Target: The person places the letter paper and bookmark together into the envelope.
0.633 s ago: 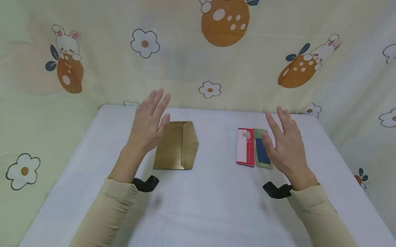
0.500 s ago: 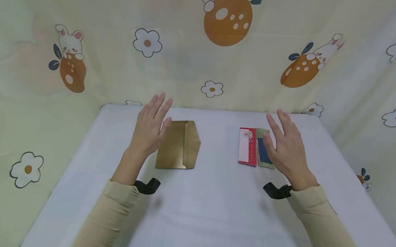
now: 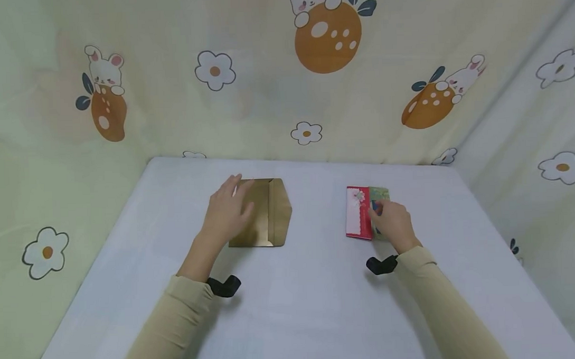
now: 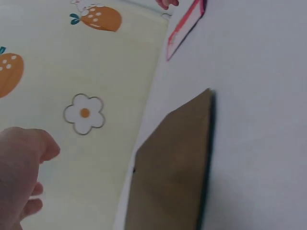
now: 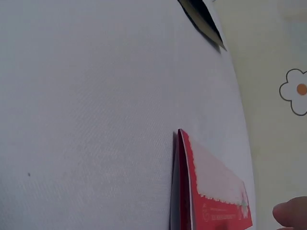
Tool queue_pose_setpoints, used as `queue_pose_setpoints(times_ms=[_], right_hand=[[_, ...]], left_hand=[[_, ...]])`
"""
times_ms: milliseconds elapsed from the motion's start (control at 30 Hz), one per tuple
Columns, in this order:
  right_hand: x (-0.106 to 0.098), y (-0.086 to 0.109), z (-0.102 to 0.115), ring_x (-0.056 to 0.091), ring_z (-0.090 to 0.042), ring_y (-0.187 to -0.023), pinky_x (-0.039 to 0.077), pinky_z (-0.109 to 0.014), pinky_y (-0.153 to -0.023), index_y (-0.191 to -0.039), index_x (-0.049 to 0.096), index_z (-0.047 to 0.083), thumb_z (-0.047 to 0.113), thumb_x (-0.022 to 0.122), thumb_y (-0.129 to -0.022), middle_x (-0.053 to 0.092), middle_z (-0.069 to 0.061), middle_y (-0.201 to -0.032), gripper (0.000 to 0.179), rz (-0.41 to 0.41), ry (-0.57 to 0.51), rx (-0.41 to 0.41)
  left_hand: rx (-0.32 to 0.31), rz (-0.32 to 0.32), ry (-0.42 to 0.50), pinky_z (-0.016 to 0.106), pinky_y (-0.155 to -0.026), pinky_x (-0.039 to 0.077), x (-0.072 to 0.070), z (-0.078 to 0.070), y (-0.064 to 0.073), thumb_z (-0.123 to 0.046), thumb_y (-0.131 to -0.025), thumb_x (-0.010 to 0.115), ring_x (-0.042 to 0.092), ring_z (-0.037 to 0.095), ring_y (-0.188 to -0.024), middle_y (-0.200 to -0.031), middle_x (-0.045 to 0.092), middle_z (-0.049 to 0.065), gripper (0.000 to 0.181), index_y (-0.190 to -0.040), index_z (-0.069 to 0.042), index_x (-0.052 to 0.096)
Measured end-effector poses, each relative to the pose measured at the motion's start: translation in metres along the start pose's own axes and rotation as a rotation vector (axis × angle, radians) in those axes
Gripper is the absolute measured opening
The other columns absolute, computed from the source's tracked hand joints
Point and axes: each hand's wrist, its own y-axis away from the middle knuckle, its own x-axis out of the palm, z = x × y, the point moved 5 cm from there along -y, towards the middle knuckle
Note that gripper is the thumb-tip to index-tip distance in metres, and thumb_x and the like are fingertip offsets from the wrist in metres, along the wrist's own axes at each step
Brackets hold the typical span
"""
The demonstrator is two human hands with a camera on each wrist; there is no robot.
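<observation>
A gold envelope [image 3: 255, 217] lies on the white tabletop with its flap toward the right. My left hand [image 3: 223, 211] is over its left edge, fingers loosely extended; contact is unclear. In the left wrist view, the envelope [image 4: 172, 167] appears brown, apart from the visible left thumb and fingers. To the right lies a folded red and pale pink card [image 3: 358, 213]. Beside it is a green card with a dark blue panel [image 3: 379, 193], partly covered by my right hand [image 3: 394, 220]. That hand's fingers are bent near where both cards meet; whether they pinch either one is hidden.
The white-covered table [image 3: 315, 295] has cloth walls with printed rabbits and flowers [image 3: 247, 112] on its back and sides. A black wrist mount sits on each wrist, left mount [image 3: 224, 286] and right mount [image 3: 382, 265], low over the table.
Both hands have come down. My right hand has moved toward the green card, its fingers bending from straight. My left hand has lowered over the envelope's left part. Envelope and cards show no clear movement.
</observation>
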Motion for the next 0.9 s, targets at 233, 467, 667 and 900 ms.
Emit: queue_pose_setpoints(times_ms=[233, 467, 667, 900], right_hand=[[0.015, -0.006, -0.014, 0.061, -0.03, -0.085, 0.055, -0.042, -0.075, -0.123, 0.056, -0.008, 0.033, 0.056, -0.093, 0.063, -0.027, -0.113, 0.05, 0.087, -0.018, 0.126], [0.025, -0.013, -0.01, 0.056, -0.023, -0.075, 0.05, -0.028, -0.06, -0.12, 0.058, -0.006, 0.036, 0.059, -0.092, 0.066, -0.02, -0.098, 0.051, 0.135, -0.016, 0.161], [0.031, -0.015, -0.007, 0.059, -0.029, -0.088, 0.054, -0.041, -0.079, -0.123, 0.057, -0.006, 0.035, 0.06, -0.091, 0.064, -0.024, -0.111, 0.052, 0.116, 0.012, 0.147], [0.033, -0.019, -0.007, 0.048, -0.018, -0.059, 0.036, -0.026, -0.05, -0.087, 0.06, 0.0, 0.032, 0.062, -0.09, 0.046, -0.005, -0.062, 0.033, 0.087, 0.03, 0.111]], left_hand=[[-0.122, 0.161, 0.03, 0.061, -0.104, 0.032, 0.046, -0.002, 0.004, -0.038, -0.091, 0.052, 0.022, 0.041, -0.142, -0.153, 0.026, 0.019, 0.064, -0.147, -0.014, 0.034], [-0.215, 0.201, 0.025, 0.064, -0.104, 0.03, 0.071, 0.003, 0.012, -0.044, -0.088, 0.054, 0.017, 0.047, -0.142, -0.153, 0.025, 0.02, 0.073, -0.148, -0.01, 0.031], [-0.244, 0.212, 0.041, 0.065, -0.103, 0.03, 0.081, 0.004, 0.018, -0.047, -0.084, 0.055, 0.019, 0.05, -0.14, -0.152, 0.026, 0.021, 0.078, -0.147, -0.007, 0.032], [-0.219, 0.207, 0.017, 0.062, -0.107, 0.028, 0.088, 0.001, 0.017, -0.048, -0.084, 0.057, 0.02, 0.048, -0.141, -0.151, 0.029, 0.021, 0.077, -0.145, -0.006, 0.036]])
